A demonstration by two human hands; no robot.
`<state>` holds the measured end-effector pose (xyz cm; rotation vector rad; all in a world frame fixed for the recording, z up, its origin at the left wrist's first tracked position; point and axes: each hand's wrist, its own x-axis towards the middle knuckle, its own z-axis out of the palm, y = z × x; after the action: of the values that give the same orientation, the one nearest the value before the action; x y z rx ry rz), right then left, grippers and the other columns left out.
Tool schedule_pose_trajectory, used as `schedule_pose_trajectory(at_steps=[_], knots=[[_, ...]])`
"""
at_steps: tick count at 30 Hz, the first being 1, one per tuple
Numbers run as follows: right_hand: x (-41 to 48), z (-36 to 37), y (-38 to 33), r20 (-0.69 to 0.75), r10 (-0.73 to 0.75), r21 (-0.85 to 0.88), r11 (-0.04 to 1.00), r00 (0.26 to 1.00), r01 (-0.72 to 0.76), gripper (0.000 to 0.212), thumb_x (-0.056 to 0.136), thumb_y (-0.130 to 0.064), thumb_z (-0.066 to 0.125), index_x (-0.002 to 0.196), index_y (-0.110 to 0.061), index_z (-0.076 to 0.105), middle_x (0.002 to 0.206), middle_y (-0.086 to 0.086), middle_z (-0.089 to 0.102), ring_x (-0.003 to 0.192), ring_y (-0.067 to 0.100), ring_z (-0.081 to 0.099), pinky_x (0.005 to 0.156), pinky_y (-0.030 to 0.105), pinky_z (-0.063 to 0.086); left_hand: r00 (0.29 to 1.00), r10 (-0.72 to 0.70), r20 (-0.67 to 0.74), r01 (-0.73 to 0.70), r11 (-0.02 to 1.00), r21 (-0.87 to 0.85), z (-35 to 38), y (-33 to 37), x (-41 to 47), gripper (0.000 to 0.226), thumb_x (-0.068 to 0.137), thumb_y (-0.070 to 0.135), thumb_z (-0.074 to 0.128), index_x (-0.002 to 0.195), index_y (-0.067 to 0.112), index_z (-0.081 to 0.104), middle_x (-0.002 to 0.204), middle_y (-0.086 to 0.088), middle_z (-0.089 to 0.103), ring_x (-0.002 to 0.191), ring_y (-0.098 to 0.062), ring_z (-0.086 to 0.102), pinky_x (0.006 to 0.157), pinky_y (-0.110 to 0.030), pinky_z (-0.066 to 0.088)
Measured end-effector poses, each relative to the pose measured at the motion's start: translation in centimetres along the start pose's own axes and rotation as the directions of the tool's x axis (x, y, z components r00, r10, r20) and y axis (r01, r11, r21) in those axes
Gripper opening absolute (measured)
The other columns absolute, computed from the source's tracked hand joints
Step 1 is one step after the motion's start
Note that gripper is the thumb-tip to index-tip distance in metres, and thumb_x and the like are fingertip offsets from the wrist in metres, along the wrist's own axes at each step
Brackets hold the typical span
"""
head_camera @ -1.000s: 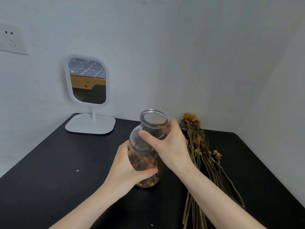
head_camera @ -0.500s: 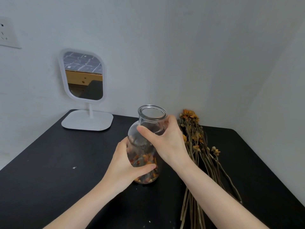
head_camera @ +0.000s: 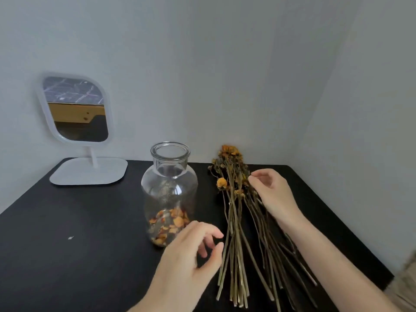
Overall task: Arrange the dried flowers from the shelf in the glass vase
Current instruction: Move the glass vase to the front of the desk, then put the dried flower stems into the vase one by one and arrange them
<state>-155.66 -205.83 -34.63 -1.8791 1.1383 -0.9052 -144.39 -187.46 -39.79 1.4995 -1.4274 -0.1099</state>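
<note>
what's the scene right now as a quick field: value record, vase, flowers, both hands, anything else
glass vase: upright on the black table, mouth open, no stems in it
petals: loose orange bits at the vase bottom
dried flowers: bunch lying flat right of the vase, heads toward the wall
left hand: between vase and stems, fingers loosely curled, holding nothing
right hand: over the bunch near the heads; grip on a stem unclear
mirror: white, on a stand, back left

Upright glass vase (head_camera: pixel 169 190) (petals inside) beside flat dried flowers (head_camera: pixel 234 212), right grip (head_camera: pixel 273 193) over them, left grip (head_camera: pixel 190 260) nearby.
</note>
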Motion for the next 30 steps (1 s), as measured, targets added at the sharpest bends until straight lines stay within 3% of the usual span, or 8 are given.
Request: schedule_pose_trajectory(at_steps=[2, 6, 11, 15, 19, 25, 27, 30], knots=[[0.5, -1.4, 1.6, -0.024, 0.028, -0.062, 0.998, 0.999, -0.029, 0.010, 0.089, -0.025, 0.058, 0.099, -0.025, 0.060, 0.096, -0.013, 0.059, 0.087, -0.003, 0.053, 0.063, 0.012, 0.035, 0.989, -0.070, 0.132, 0.072, 0.997, -0.010, 1.9, 0.3, 2.0, 0.010, 0.085, 0.026, 0.058, 0.082, 0.035, 0.058, 0.078, 0.018, 0.055, 0.061, -0.003, 0.052, 0.058, -0.011, 0.041], [1.6, -2.4, 3.4, 0.003, 0.074, -0.177, 0.982, 0.997, -0.072, 0.008, 0.089, -0.022, 0.059, 0.096, -0.022, 0.060, 0.089, -0.011, 0.059, 0.078, -0.002, 0.053, 0.058, 0.012, 0.035, 0.974, -0.198, 0.108, 0.192, 0.979, 0.069, 5.8, -0.2, 7.1, 0.007, 0.091, 0.027, 0.054, 0.092, 0.026, 0.060, 0.062, 0.009, 0.055, 0.059, -0.004, 0.054, 0.067, -0.024, 0.051], [2.8, -1.6, 4.3, 0.099, 0.043, -0.321, 0.947, 0.994, -0.009, 0.010, 0.088, -0.024, 0.060, 0.096, -0.018, 0.063, 0.085, -0.007, 0.060, 0.075, 0.000, 0.053, 0.058, 0.010, 0.036, 0.883, -0.469, 0.016, 0.456, 0.866, 0.205, 8.7, -1.9, 11.0, 0.023, 0.093, 0.031, 0.049, 0.111, 0.016, 0.049, 0.102, -0.003, 0.059, 0.092, -0.025, 0.060, 0.076, -0.038, 0.050], [3.6, -0.7, 4.4, 0.172, 0.059, -0.350, 0.937, 0.983, 0.005, 0.007, 0.089, -0.026, 0.060, 0.090, -0.020, 0.063, 0.074, -0.006, 0.064, 0.071, 0.004, 0.059, 0.064, 0.016, 0.042, 0.811, -0.584, 0.033, 0.550, 0.782, 0.294, 9.3, -3.2, 12.0, 0.023, 0.093, 0.036, 0.049, 0.099, 0.015, 0.054, 0.104, -0.005, 0.059, 0.092, -0.024, 0.060, 0.078, -0.038, 0.052], [3.9, 0.1, 4.7, 0.233, 0.085, -0.357, 0.934, 0.969, 0.004, 0.014, 0.090, -0.028, 0.058, 0.076, -0.025, 0.060, 0.059, -0.006, 0.063, 0.058, 0.001, 0.058, 0.060, 0.016, 0.042, 0.786, -0.616, 0.059, 0.583, 0.769, 0.262, 9.7, -3.3, 12.3, 0.030, 0.088, 0.043, 0.056, 0.067, 0.022, 0.051, 0.076, 0.002, 0.060, 0.077, -0.020, 0.062, 0.069, -0.032, 0.051], [4.2, 0.8, 5.1, 0.267, 0.126, -0.344, 0.939, 0.955, -0.028, 0.025, 0.091, -0.029, 0.055, 0.072, -0.017, 0.067, 0.052, -0.006, 0.061, 0.040, -0.006, 0.052, 0.076, 0.024, 0.042, 0.779, -0.625, 0.045, 0.611, 0.774, 0.164, 10.0, -3.6, 12.7, 0.031, 0.087, 0.032, 0.061, 0.059, 0.020, 0.057, 0.062, 0.005, 0.056, 0.056, -0.009, 0.053, 0.050, -0.022, 0.038], [4.3, 0.8, 5.2, 0.276, 0.130, -0.327, 0.945, 0.952, -0.034, 0.027, 0.091, -0.028, 0.054, 0.074, -0.014, 0.068, 0.052, -0.005, 0.061, 0.037, -0.012, 0.048, 0.079, 0.024, 0.035, 0.764, -0.644, 0.035, 0.641, 0.764, 0.069, 10.0, -3.7, 12.7, 0.028, 0.087, 0.029, 0.061, 0.062, 0.017, 0.062, 0.064, 0.003, 0.059, 0.059, -0.010, 0.055, 0.054, -0.022, 0.040], [4.3, 0.9, 5.1, 0.278, 0.131, -0.311, 0.950, 0.951, -0.040, 0.027, 0.092, -0.028, 0.054, 0.072, -0.014, 0.067, 0.051, -0.004, 0.061, 0.035, -0.012, 0.047, 0.066, 0.020, 0.027, 0.744, -0.668, 0.001, 0.668, 0.743, -0.033, 9.7, -3.5, 12.6, 0.027, 0.088, 0.024, 0.059, 0.064, 0.012, 0.063, 0.069, -0.002, 0.061, 0.062, -0.012, 0.055, 0.063, -0.024, 0.042]])
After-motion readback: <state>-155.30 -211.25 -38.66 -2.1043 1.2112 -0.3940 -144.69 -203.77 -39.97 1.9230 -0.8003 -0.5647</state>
